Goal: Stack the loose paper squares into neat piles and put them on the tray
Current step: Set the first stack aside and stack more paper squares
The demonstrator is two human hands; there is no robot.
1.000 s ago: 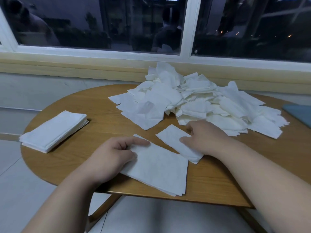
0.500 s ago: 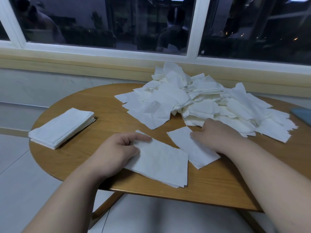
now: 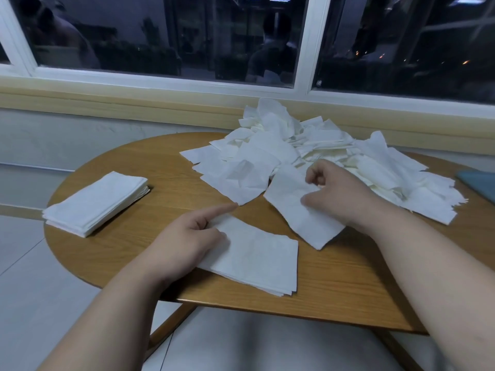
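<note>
A big heap of loose white paper squares (image 3: pixel 316 156) lies at the back of the round wooden table (image 3: pixel 166 172). My left hand (image 3: pixel 187 242) rests on the left end of a small neat pile (image 3: pixel 257 258) near the front edge, index finger stretched out. My right hand (image 3: pixel 340 194) pinches a single paper square (image 3: pixel 297 210) between thumb and curled fingers, just right of that pile and in front of the heap. A thicker finished pile (image 3: pixel 96 202) sits at the table's left edge.
A blue-grey flat thing (image 3: pixel 479 183), cut off by the frame, lies at the table's far right edge. A window sill and dark window run behind the table. Pale floor tiles and the table's legs show below the front edge.
My right hand lifted from lying flat on the single square and now pinches its upper edge. My left hand's index finger has straightened over the small pile. The camera shifted left.
</note>
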